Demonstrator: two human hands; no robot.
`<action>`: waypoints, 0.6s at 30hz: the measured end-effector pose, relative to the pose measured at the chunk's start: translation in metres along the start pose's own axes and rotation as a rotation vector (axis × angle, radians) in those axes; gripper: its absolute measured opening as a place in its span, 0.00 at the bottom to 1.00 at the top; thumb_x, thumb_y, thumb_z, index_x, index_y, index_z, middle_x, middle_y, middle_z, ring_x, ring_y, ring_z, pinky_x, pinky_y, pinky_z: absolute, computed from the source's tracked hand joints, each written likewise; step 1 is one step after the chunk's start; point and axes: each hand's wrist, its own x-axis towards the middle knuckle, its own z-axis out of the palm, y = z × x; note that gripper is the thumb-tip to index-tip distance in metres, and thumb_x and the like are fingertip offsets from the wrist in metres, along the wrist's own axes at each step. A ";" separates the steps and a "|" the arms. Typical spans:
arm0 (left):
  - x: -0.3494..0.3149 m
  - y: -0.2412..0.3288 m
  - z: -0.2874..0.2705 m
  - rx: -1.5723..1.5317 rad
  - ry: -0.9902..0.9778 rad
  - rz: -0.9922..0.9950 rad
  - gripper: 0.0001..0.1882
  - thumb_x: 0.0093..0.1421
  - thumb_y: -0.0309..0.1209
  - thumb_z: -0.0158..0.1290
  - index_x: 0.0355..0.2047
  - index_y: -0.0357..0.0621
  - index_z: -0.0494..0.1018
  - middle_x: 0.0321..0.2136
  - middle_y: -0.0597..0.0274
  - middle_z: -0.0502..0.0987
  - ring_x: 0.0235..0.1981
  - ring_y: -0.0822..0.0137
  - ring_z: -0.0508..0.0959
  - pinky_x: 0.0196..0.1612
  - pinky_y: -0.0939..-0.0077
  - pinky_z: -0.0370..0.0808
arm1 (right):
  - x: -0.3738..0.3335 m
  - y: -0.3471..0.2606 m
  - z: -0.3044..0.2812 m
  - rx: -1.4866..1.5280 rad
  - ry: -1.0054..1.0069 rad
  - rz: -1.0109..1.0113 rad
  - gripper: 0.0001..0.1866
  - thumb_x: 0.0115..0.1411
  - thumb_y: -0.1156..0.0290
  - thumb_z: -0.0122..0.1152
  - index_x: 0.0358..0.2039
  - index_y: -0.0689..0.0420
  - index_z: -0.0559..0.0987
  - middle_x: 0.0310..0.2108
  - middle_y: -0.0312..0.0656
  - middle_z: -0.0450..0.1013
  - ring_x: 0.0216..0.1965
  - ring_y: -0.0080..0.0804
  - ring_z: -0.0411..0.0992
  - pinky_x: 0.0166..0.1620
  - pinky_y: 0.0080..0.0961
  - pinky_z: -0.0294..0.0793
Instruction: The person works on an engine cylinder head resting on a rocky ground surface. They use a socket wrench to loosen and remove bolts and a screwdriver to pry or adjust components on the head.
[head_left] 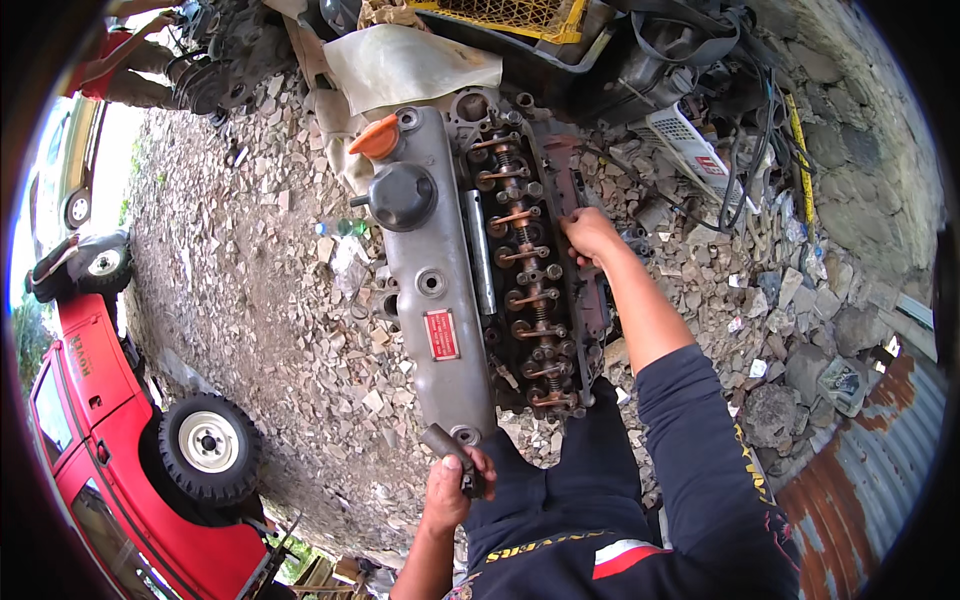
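My left hand (447, 492) is closed round a dark tube-shaped part (446, 445), just past the near end of a grey valve cover (455, 300). My right hand (592, 238) reaches to the right edge of the engine's cylinder head; its fingers are bent together there, and their tips are partly hidden. Between the hands runs the exposed rocker arm assembly (525, 245), with brownish arms, springs and bolts. A silver metal tube (481, 252) lies lengthwise between cover and rockers. On the cover sit a black round housing (402, 197) and an orange cap (374, 137).
Broken stone (300, 320) covers the ground. A yellow crate (520, 18), black parts and a white basket (690, 150) stand beyond the engine. At right are a stone wall (860, 130) and rusty corrugated sheet (850, 490). A red vehicle (140, 430) stands left; another person (130, 65) is far left.
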 end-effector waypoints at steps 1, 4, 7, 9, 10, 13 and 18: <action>-0.001 0.001 -0.001 0.000 0.003 0.006 0.31 0.63 0.60 0.41 0.31 0.40 0.66 0.24 0.54 0.71 0.19 0.63 0.73 0.20 0.75 0.71 | -0.005 -0.003 0.001 0.026 0.015 -0.080 0.23 0.64 0.54 0.53 0.26 0.65 0.73 0.17 0.39 0.68 0.14 0.28 0.65 0.14 0.25 0.64; -0.003 0.004 -0.002 0.005 0.024 0.014 0.31 0.63 0.60 0.41 0.31 0.40 0.66 0.24 0.54 0.71 0.19 0.63 0.73 0.20 0.75 0.71 | -0.013 -0.009 0.002 0.020 0.005 -0.019 0.15 0.63 0.61 0.55 0.33 0.62 0.73 0.17 0.36 0.66 0.14 0.24 0.64 0.13 0.24 0.62; -0.003 0.003 -0.005 0.007 0.037 0.018 0.30 0.63 0.59 0.40 0.31 0.39 0.66 0.24 0.53 0.71 0.19 0.63 0.73 0.20 0.75 0.71 | -0.012 -0.016 0.001 -0.148 -0.034 0.095 0.14 0.63 0.63 0.55 0.37 0.62 0.72 0.18 0.36 0.67 0.15 0.24 0.65 0.13 0.25 0.61; -0.002 0.004 -0.006 0.008 0.028 0.028 0.30 0.63 0.59 0.40 0.31 0.39 0.66 0.24 0.54 0.71 0.19 0.63 0.73 0.20 0.75 0.71 | -0.014 -0.010 0.003 -0.160 0.016 -0.053 0.17 0.64 0.59 0.54 0.38 0.62 0.71 0.18 0.36 0.67 0.15 0.24 0.65 0.13 0.25 0.61; -0.003 0.004 -0.005 0.007 0.020 0.037 0.30 0.64 0.59 0.40 0.31 0.39 0.66 0.24 0.54 0.71 0.19 0.63 0.73 0.20 0.75 0.71 | -0.014 -0.008 0.005 -0.168 0.036 -0.127 0.18 0.64 0.57 0.54 0.38 0.62 0.71 0.18 0.36 0.67 0.14 0.24 0.65 0.13 0.25 0.61; -0.002 0.005 -0.007 0.005 0.010 0.032 0.30 0.64 0.59 0.40 0.31 0.39 0.66 0.24 0.54 0.71 0.19 0.64 0.73 0.21 0.75 0.71 | -0.018 -0.016 0.001 -0.078 0.025 0.009 0.16 0.65 0.58 0.53 0.38 0.60 0.71 0.17 0.35 0.67 0.15 0.23 0.65 0.13 0.24 0.61; -0.002 0.003 -0.006 -0.003 -0.009 0.032 0.29 0.64 0.57 0.40 0.32 0.39 0.66 0.26 0.54 0.72 0.20 0.65 0.74 0.22 0.76 0.72 | -0.004 -0.003 0.005 -0.126 0.041 -0.022 0.20 0.64 0.57 0.52 0.37 0.67 0.72 0.19 0.42 0.70 0.14 0.29 0.67 0.14 0.28 0.66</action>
